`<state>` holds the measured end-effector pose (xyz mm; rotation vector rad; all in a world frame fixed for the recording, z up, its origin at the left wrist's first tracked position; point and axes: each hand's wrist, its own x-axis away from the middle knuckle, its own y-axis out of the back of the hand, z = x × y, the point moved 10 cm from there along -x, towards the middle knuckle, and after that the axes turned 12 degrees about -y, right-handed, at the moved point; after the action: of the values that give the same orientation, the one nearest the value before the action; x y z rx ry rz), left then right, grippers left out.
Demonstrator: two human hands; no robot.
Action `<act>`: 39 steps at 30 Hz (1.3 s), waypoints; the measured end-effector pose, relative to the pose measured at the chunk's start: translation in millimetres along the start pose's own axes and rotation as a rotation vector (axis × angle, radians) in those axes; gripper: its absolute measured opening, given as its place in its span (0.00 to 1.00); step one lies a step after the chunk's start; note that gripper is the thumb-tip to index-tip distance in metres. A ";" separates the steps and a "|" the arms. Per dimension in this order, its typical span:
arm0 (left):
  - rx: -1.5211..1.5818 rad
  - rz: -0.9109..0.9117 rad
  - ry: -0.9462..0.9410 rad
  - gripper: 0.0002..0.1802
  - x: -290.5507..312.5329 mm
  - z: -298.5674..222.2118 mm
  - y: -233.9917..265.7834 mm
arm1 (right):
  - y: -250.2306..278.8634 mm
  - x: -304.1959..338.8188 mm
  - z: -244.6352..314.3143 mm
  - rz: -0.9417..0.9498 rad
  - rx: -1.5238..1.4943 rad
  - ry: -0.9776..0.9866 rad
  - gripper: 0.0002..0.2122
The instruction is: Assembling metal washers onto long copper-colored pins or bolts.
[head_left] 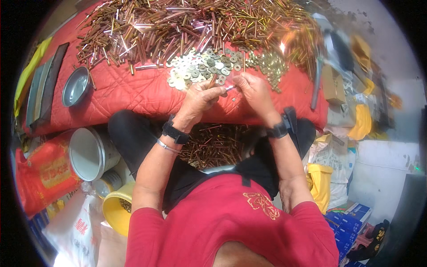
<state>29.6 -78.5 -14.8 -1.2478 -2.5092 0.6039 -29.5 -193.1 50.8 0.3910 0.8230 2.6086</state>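
Over the red quilted cover, both hands meet close together at the near edge of a spread of washers. My left hand (pixel 201 99) is closed round a short shiny metal rod (pixel 230 88), whose end pokes out past the thumb. Thumb and fingers of my right hand (pixel 255 92) pinch at that end; whatever small piece they hold there is hidden. Flat round washers (pixel 202 66) lie just beyond the hands. To their right is a scatter of small brass-coloured pieces (pixel 272 66), too small to make out.
A large heap of coppery metal rods (pixel 191 29) covers the far side of the red cover (pixel 133 91). At left stands a grey metal bowl (pixel 75 86). A dark grey bar (pixel 316 82) lies at right. Lower left are a white bucket (pixel 86 153) and a yellow bucket (pixel 116 209).
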 end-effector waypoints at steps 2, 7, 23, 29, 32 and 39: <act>-0.001 0.006 0.002 0.07 -0.2 -0.5 -1.4 | 7.8 1.1 4.4 -0.080 -0.029 0.047 0.09; -0.028 0.025 -0.011 0.07 -1.6 1.4 -3.7 | 12.0 5.5 16.9 -0.168 -0.025 0.214 0.10; 0.050 0.044 0.051 0.08 -1.0 4.7 -4.8 | 7.3 4.9 -0.7 -0.178 -0.280 0.129 0.13; 0.037 0.036 0.059 0.12 -1.7 7.2 -0.5 | 5.9 5.7 1.8 -0.217 -0.162 0.155 0.14; 0.046 0.043 0.048 0.12 -0.5 5.0 -4.6 | 0.6 0.5 -17.0 -0.105 -0.151 0.045 0.12; 0.014 0.010 0.120 0.11 -0.3 15.1 -0.1 | 3.2 4.7 -2.7 -0.111 -0.376 0.101 0.14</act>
<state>23.4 -82.5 -28.0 -1.2540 -2.3979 0.5309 -35.6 -194.8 51.4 0.1045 0.3559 2.6176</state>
